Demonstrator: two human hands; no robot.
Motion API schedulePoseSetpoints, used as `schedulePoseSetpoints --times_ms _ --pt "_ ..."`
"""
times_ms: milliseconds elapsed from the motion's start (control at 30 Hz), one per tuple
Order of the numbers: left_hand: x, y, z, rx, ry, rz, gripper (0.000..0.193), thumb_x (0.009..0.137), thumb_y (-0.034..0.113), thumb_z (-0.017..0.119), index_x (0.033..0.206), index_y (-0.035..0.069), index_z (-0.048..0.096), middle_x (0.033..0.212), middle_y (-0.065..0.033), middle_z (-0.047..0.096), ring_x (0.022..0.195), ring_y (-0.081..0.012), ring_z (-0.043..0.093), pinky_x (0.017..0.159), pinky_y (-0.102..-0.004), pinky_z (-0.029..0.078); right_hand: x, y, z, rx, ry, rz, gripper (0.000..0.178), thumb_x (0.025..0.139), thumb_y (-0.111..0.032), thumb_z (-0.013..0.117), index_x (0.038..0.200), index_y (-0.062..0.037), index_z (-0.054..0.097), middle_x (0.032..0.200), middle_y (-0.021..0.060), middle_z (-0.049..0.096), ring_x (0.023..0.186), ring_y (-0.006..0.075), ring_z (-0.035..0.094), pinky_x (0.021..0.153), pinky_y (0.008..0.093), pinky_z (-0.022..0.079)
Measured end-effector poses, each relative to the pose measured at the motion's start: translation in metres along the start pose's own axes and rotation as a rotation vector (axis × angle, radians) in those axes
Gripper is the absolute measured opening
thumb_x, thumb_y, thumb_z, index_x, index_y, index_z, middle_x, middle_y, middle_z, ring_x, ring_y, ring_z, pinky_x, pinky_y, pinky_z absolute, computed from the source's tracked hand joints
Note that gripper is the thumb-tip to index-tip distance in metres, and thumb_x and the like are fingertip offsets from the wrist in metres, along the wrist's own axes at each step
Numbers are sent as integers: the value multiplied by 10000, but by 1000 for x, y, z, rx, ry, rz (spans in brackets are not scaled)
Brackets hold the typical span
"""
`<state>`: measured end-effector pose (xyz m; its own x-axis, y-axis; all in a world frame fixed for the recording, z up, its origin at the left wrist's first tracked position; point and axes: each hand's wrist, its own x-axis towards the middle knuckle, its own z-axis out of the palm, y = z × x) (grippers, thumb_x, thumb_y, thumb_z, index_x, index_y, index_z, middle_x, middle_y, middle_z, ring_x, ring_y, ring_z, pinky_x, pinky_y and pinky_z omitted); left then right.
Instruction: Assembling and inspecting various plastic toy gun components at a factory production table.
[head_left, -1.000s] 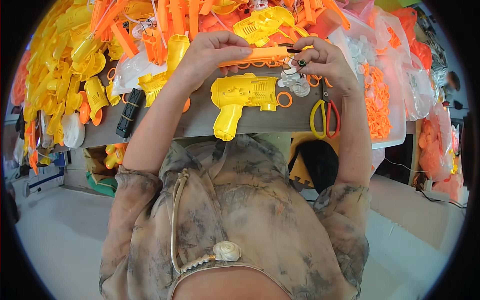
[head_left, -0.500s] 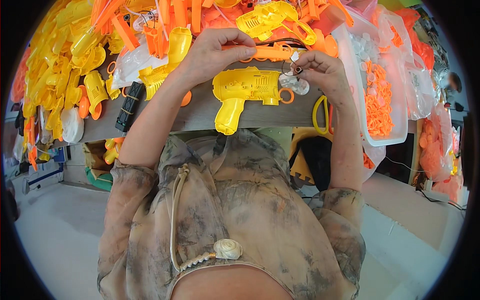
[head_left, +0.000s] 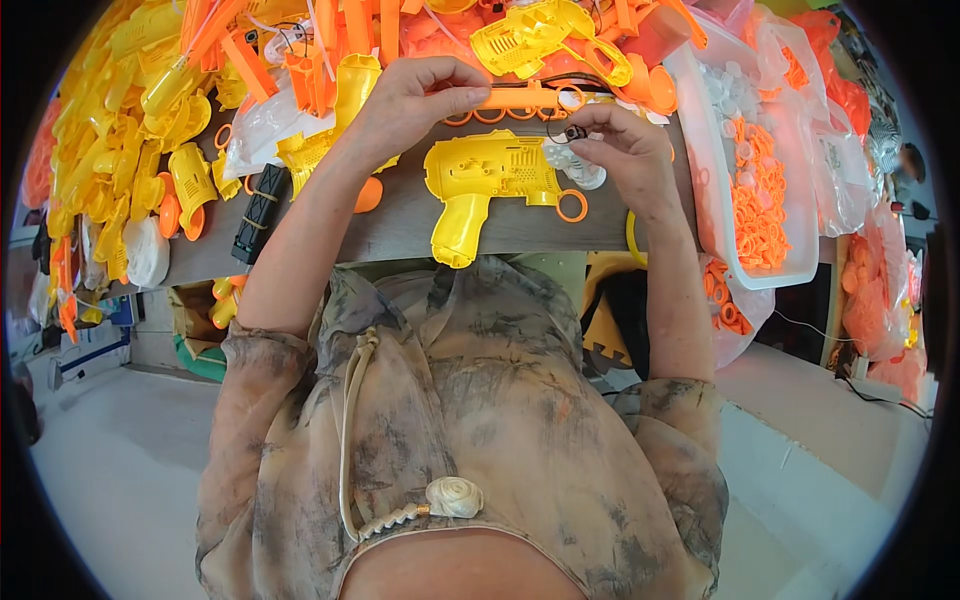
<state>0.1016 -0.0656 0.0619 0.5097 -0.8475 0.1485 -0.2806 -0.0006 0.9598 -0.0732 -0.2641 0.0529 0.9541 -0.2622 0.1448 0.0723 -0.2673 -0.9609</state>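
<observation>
My left hand (head_left: 425,105) pinches a long orange tube-like part (head_left: 525,97) above a yellow toy gun half shell (head_left: 500,165), which lies on the table with its handle toward me. Between the thumb and fingers of my right hand (head_left: 628,155) is a small black part (head_left: 574,132) with a thin dark wire, close to the orange part's right end. A clear plastic piece (head_left: 585,170) lies under my right fingers, beside the shell's front end. An orange ring (head_left: 572,206) touches or nearly touches that end. More orange rings (head_left: 490,116) lie just behind the shell.
Yellow shells (head_left: 130,110) are heaped at the left, orange parts (head_left: 350,40) at the back. To the right stands a white bin (head_left: 790,275) of small orange rings and clear pieces. A black stick-like part (head_left: 260,215) lies by my left forearm, near the table's front edge (head_left: 370,252).
My right hand has moved left and slightly down with the small black part. My left hand and the orange part have shifted a little left.
</observation>
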Motion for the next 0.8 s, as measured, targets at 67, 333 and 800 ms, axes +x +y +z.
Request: schedulePoseSetpoints --times_ms 67,333,800 --pt "-2 -1 0 -14 22 -34 210 855 168 650 976 -3 657 812 -14 641 750 -69 574 676 -222 475 0 -2 7 -26 29 -20 268 766 44 648 1031 21 616 931 35 603 843 100 565 734 212 455" --pt "-9 -4 1 -35 20 -98 228 866 190 637 1000 6 650 841 -3 639 764 -68 560 692 -212 455 -1 -10 29 -240 131 -123 199 750 16 661 946 -11 636 867 25 586 794 102 549 715 224 446" --pt "-45 -1 1 250 109 207 288 747 100 724 995 -5 623 978 -92 616 948 -196 590 827 -304 473 -8 -10 33 -261 11 -136 175 714 24 660 884 -6 637 869 37 597 792 133 553 692 259 432"
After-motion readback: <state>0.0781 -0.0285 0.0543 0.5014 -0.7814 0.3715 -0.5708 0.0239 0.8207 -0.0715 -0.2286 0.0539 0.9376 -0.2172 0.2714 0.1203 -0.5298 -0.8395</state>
